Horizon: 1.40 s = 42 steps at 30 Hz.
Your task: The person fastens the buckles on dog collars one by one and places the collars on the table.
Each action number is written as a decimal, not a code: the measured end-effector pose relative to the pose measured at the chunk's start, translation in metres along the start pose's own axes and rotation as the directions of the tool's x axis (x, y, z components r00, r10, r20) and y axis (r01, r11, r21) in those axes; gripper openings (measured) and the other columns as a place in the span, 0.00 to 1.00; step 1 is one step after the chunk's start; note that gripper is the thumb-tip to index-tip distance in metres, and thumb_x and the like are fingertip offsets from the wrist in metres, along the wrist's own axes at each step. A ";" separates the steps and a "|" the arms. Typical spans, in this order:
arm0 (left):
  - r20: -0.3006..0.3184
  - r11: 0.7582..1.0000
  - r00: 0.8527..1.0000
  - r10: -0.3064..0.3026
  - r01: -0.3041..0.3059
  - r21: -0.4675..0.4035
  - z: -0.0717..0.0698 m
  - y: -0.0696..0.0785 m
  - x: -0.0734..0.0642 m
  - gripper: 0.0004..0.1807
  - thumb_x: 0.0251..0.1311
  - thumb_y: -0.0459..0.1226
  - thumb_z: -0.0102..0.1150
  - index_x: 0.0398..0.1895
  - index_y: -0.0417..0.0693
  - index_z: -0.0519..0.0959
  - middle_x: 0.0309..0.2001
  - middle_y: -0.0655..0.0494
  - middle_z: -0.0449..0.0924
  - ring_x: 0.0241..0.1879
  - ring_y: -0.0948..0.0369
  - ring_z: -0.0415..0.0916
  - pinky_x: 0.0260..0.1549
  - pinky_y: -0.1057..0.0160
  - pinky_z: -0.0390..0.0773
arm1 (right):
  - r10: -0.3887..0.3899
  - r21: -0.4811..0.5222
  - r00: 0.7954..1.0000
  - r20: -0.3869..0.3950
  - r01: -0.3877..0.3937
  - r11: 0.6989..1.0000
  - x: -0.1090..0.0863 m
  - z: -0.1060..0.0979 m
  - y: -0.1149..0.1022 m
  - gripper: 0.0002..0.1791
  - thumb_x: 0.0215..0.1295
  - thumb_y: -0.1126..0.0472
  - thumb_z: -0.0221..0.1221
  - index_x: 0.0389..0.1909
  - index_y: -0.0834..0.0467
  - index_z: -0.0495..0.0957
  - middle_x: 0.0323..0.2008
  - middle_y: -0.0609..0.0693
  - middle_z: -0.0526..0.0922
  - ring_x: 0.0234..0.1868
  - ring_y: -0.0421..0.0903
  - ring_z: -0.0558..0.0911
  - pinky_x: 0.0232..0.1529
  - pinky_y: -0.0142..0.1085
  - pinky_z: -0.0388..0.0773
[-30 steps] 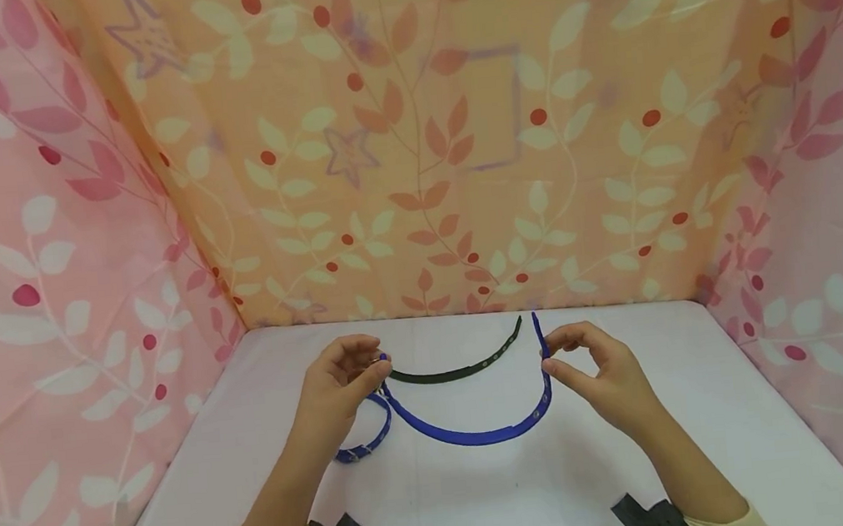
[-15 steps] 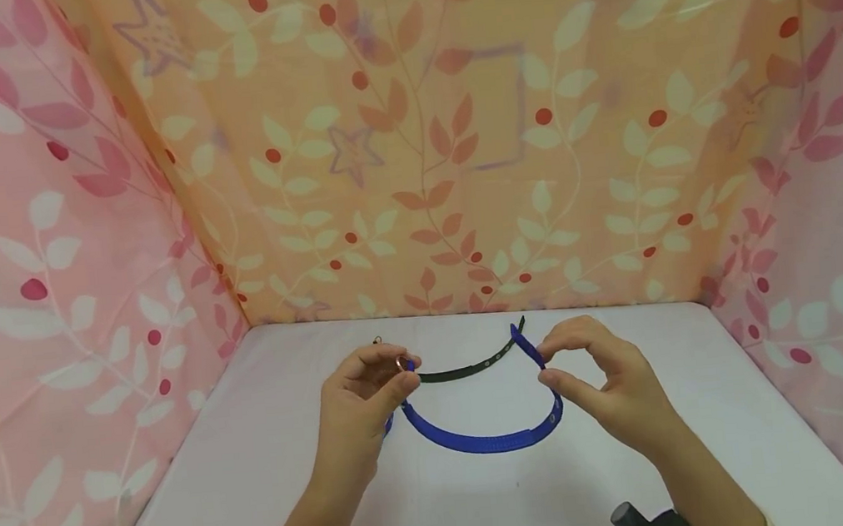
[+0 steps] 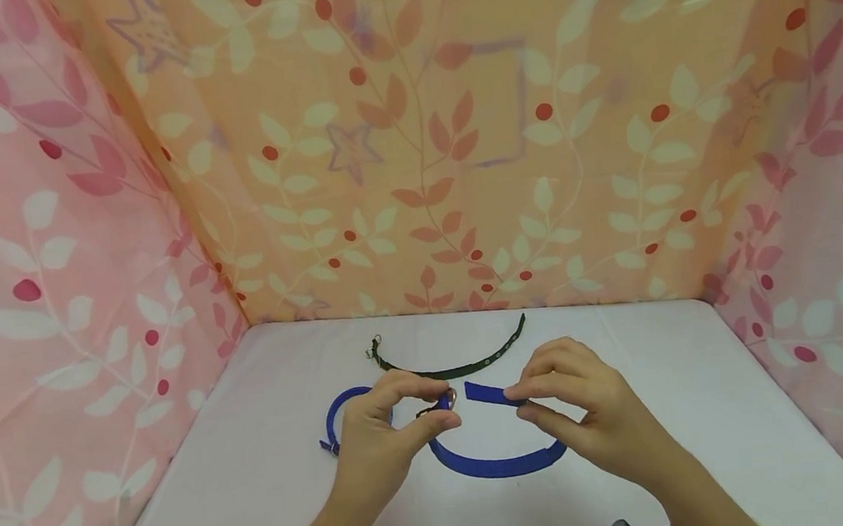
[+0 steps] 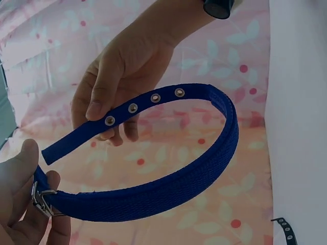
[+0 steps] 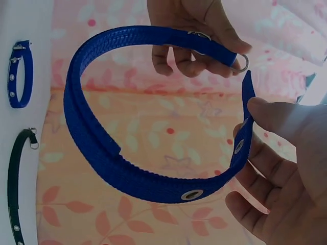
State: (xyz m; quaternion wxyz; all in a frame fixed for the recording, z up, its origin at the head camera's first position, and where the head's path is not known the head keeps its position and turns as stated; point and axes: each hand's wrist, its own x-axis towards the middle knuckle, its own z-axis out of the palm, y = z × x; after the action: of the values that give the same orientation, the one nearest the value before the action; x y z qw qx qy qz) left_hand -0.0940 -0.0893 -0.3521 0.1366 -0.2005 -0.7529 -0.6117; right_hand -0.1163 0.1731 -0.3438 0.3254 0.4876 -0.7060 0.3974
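A blue collar [image 3: 495, 465] with metal eyelets hangs in a curve between both hands, above the table. My left hand [image 3: 391, 428] pinches its buckle end between thumb and fingers; the metal buckle [image 4: 42, 199] shows in the left wrist view, and a D-ring [image 5: 241, 64] in the right wrist view. My right hand [image 3: 592, 403] pinches the strap near its plain tip [image 3: 481, 393], which points at the ring with a small gap between them. In the left wrist view the row of eyelets [image 4: 133, 108] runs behind the pinched spot.
On the white table [image 3: 222, 481], a dark green collar [image 3: 461, 371] lies stretched in an arc behind the hands. A second blue collar [image 3: 335, 412], closed into a loop, lies left of my left hand. Patterned cloth walls [image 3: 410, 130] stand at the back and sides.
Both hands have come closer together. The strap's tip has swung from pointing up to pointing left at the buckle end. The looped blue collar and the green collar's ring end show again.
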 end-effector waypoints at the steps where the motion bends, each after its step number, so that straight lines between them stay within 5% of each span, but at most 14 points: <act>1: 0.011 1.000 1.000 -0.008 0.008 0.002 0.001 -0.001 0.000 0.15 0.53 0.41 0.77 0.44 0.62 0.88 0.43 0.66 0.86 0.50 0.61 0.82 0.54 0.64 0.79 | -0.003 -0.002 1.000 0.009 0.003 1.000 0.000 0.001 0.000 0.09 0.71 0.56 0.65 0.45 0.55 0.87 0.38 0.46 0.83 0.48 0.48 0.77 0.54 0.30 0.71; 9: 0.099 1.000 0.995 -0.005 0.005 0.009 0.010 -0.008 0.002 0.14 0.52 0.41 0.79 0.43 0.59 0.89 0.42 0.65 0.86 0.45 0.59 0.80 0.43 0.65 0.80 | -0.042 0.004 0.999 0.029 0.042 0.999 -0.002 0.009 -0.001 0.08 0.69 0.58 0.66 0.45 0.55 0.87 0.38 0.46 0.82 0.48 0.48 0.76 0.53 0.33 0.70; 21: 0.133 0.991 0.983 -0.124 0.115 0.073 0.015 -0.013 0.006 0.13 0.55 0.44 0.77 0.43 0.68 0.86 0.43 0.69 0.83 0.47 0.61 0.78 0.52 0.58 0.78 | 0.118 -0.044 0.992 0.043 -0.117 0.992 -0.009 0.012 0.006 0.18 0.56 0.64 0.75 0.47 0.52 0.83 0.42 0.42 0.85 0.50 0.44 0.78 0.58 0.28 0.71; 25: 0.141 0.988 0.982 -0.124 0.110 0.108 0.014 -0.013 0.005 0.14 0.58 0.44 0.75 0.46 0.71 0.84 0.43 0.71 0.83 0.49 0.64 0.79 0.57 0.52 0.74 | 0.143 -0.060 0.989 0.037 -0.140 0.988 -0.010 0.011 0.007 0.22 0.51 0.68 0.76 0.47 0.51 0.84 0.41 0.40 0.85 0.50 0.43 0.78 0.58 0.28 0.71; 36: 0.049 0.995 0.997 -0.064 0.060 0.085 0.023 -0.019 0.004 0.15 0.62 0.42 0.72 0.48 0.71 0.81 0.39 0.73 0.85 0.50 0.66 0.81 0.59 0.44 0.71 | 0.151 -0.116 0.988 0.032 -0.146 0.982 -0.012 0.017 0.010 0.19 0.58 0.61 0.74 0.49 0.48 0.83 0.40 0.37 0.84 0.49 0.41 0.78 0.58 0.30 0.70; 42: 0.084 0.994 0.993 -0.080 0.074 0.077 0.023 -0.020 0.002 0.14 0.58 0.45 0.75 0.44 0.69 0.82 0.40 0.72 0.85 0.50 0.65 0.81 0.59 0.46 0.73 | 0.110 -0.144 0.993 0.031 -0.104 0.984 -0.012 0.025 0.005 0.16 0.64 0.55 0.71 0.51 0.52 0.83 0.45 0.40 0.85 0.52 0.44 0.79 0.64 0.33 0.68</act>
State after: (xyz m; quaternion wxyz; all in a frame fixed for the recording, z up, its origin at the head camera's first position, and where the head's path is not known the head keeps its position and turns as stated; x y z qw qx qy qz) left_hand -0.1045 -0.0700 -0.3737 0.0875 -0.1925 -0.7874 -0.5791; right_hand -0.1190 0.1573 -0.3674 0.3237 0.4322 -0.7639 0.3533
